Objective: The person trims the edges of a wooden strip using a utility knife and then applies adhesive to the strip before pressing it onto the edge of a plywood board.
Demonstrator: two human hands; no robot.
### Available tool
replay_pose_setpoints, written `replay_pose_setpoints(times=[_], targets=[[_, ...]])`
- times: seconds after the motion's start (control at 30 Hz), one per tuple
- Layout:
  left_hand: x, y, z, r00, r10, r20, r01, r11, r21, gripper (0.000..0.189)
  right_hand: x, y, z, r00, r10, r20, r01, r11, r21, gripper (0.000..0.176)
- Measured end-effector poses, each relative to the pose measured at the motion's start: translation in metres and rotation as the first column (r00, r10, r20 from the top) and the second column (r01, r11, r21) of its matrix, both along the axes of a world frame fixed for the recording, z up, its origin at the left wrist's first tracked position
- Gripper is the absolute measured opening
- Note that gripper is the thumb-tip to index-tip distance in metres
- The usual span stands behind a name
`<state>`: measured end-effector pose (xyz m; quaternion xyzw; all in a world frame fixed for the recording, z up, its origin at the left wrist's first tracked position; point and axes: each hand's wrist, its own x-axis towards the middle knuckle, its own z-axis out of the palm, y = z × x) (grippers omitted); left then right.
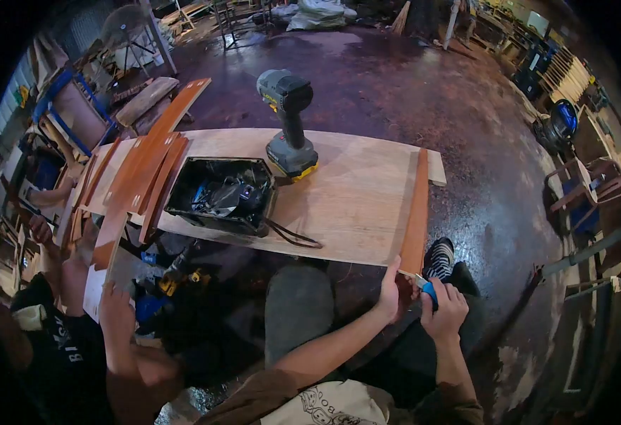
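Observation:
A reddish-brown wooden strip (415, 212) lies along the right end of a pale board (353, 205), its near end jutting past the edge toward me. My left hand (390, 292) is closed around that near end, with the thumb up along its left side; some of the fingers are hidden underneath. Closed in my right hand (446, 312) is a blue-handled utility knife (429, 291), its tip at the strip's near end.
On the board stand a cordless drill (289, 120) and a black bin (218, 195) of small items. Reddish wooden pieces (144, 170) are stacked at left. A co-worker's hand (116, 308) holds another piece (109, 241). Chairs (590, 188) stand at right.

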<state>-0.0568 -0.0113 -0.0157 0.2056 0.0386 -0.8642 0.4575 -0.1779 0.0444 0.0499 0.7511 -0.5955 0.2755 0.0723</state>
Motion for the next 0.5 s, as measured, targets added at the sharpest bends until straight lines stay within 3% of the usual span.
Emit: replay_pose_setpoints(times=[0.43, 0.5], targets=[[0.002, 0.000, 0.007, 0.999, -0.009, 0.035, 0.011, 0.999, -0.045, 0.049, 0.006, 0.006, -0.003, 0.999, -0.034, -0.016, 0.034, 0.999, -0.041, 0.031], [0.004, 0.000, 0.009, 0.998, -0.032, 0.051, 0.030, 0.999, 0.031, 0.048, 0.007, 0.006, -0.005, 0.999, -0.032, -0.017, 0.031, 0.998, -0.057, 0.031]])
